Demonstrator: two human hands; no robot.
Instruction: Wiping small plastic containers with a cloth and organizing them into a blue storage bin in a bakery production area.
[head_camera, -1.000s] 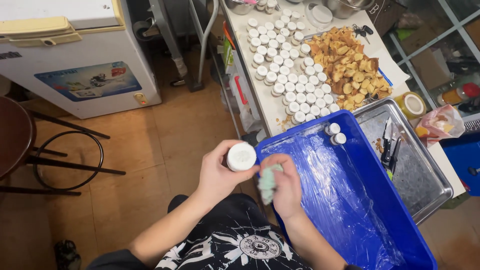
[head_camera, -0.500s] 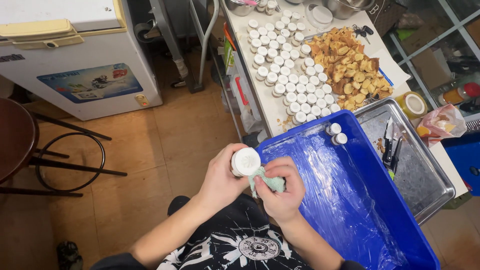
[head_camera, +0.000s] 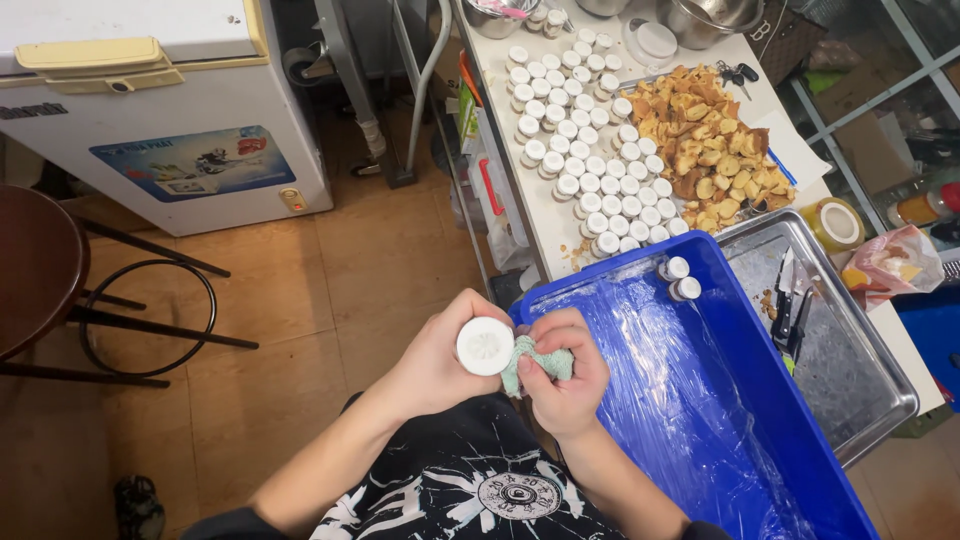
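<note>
The small white-capped jar is held in front of the person's lap, just off the near left corner of the blue crate, its round white lid turned up toward the camera. It looks light and rigid, probably smooth and a little slippery on the sides, so the sure hold is around the body below the cap, as it is gripped now. The left hand is curled closed around the jar's body, fingers wrapped tight with only the cap showing. The right hand is also closed, pinching a soft, pale green cloth that is bunched against the jar's side, touching it; the cloth is limp and will fold to any shape. Inside the plastic-lined crate, two similar jars stand at its far edge. Beyond, on the white worktop, many more capped jars stand in rows beside a heap of golden fried pieces. A metal tray lies to the crate's right
</note>
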